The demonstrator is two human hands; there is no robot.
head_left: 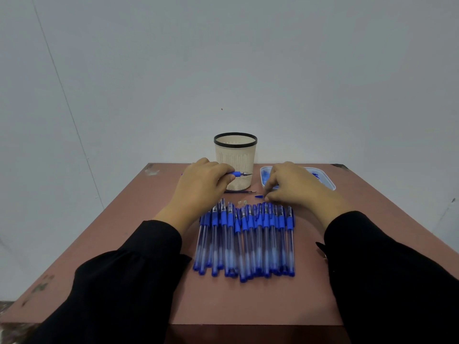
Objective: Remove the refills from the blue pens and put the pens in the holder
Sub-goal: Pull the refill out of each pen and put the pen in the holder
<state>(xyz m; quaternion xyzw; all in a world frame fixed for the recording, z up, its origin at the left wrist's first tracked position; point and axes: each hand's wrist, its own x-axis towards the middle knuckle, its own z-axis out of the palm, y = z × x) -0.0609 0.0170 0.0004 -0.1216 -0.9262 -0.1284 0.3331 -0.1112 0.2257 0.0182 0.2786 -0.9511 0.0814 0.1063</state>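
Brown table (pixel 149 244); left hand (pixel 198 184) grips pen (pixel 239 174); right hand (pixel 293 187) pinches cap (pixel 259 196); print unreadable.

A scuffed reddish-brown table (pixel 139 219) stands against a plain pale grey wall (pixel 223 58) in even light.
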